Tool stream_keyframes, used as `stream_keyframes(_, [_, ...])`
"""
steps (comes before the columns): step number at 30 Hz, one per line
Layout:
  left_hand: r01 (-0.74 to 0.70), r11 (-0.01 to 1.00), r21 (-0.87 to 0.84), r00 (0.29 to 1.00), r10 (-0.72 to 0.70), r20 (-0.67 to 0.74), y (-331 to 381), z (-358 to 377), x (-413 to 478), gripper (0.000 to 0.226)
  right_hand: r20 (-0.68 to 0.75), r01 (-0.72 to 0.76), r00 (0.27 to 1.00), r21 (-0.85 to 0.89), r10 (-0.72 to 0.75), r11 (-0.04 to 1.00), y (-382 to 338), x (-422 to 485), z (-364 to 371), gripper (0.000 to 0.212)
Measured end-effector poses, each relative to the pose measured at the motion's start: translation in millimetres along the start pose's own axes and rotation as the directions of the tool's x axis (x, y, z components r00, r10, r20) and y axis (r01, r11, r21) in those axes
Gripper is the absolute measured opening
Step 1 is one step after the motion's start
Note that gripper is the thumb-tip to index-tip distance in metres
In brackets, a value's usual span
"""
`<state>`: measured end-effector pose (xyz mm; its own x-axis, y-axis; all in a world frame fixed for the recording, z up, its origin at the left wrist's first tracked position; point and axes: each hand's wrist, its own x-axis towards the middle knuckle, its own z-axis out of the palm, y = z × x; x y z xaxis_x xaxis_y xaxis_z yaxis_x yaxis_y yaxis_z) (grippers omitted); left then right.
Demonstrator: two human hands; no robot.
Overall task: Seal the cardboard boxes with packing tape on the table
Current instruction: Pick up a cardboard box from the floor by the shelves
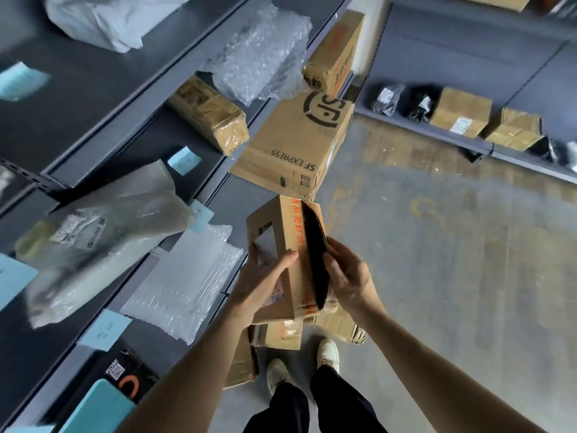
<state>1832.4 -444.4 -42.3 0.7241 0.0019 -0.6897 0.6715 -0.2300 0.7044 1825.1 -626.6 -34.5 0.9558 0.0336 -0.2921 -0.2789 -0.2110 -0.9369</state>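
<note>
I hold a small cardboard box point(285, 242) with red print in the air in front of me, above the floor. Its top seam gapes open as a dark slit. My left hand point(265, 278) grips the box's left side, thumb across the top face. My right hand point(346, 273) holds the right flap, fingers curled at the edge of the dark gap. No packing tape or table shows in view.
A large SF Express box point(293, 145) stands just beyond the held box. Grey shelves point(131, 98) on the left carry bubble wrap point(259, 54), bagged parcels point(100, 232) and taped boxes point(212, 114). More boxes point(274, 335) lie by my feet; others point(462, 110) sit on a low far shelf.
</note>
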Motion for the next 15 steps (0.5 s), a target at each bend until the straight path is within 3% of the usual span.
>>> stream_keyframes(7, [-0.066, 0.996, -0.055, 0.996, 0.062, -0.068, 7, -17, -24, 0.077, -0.022, 0.118, 0.992, -0.148, -0.122, 0.982, -17, -16, 10, 0.045])
stream_keyframes(15, [-0.121, 0.992, -0.021, 0.99, 0.119, -0.074, 2, -24, -37, 0.103, 0.003, 0.115, 0.993, -0.026, -0.115, 0.993, -30, -34, 18, 0.053])
